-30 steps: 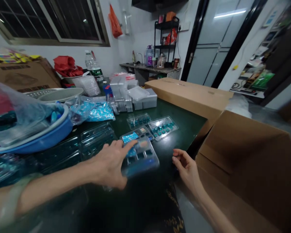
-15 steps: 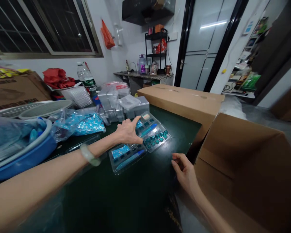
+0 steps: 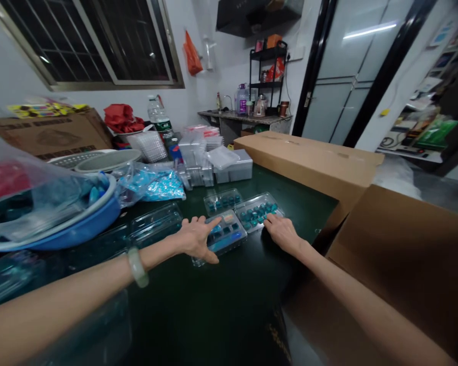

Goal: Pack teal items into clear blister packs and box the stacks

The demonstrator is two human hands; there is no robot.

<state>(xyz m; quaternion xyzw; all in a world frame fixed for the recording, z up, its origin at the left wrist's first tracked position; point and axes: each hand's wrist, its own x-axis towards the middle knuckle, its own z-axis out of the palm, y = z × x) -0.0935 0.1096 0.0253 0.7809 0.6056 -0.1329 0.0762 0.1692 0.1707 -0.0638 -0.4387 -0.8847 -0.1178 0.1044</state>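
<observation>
My left hand (image 3: 194, 238) spreads its fingers over the left end of a clear plastic tray (image 3: 231, 235). This tray holds a blue pen-like stick, dark square pieces and a small pale block. Its lower left edge overlaps what looks like another clear tray. My right hand (image 3: 284, 234) has its fingers closed at the near right edge of a clear tray of teal gem-like pieces (image 3: 257, 213); the fingertips partly cover that edge. Behind these two lies a smaller clear tray with teal pieces (image 3: 223, 202).
An open cardboard box (image 3: 400, 254) stands at the right, a closed carton (image 3: 309, 157) behind. Stacked clear plastic boxes (image 3: 232, 165), a bag of blue packets (image 3: 160, 183) and a blue basin (image 3: 80, 223) line the table's far and left sides. Empty clear trays (image 3: 156, 223) lie near my left forearm.
The pen tray has come nearer me, over the spot of the other pen tray, with my left hand. The small teal-piece tray shows behind. My right hand has reached forward to the teal-piece tray.
</observation>
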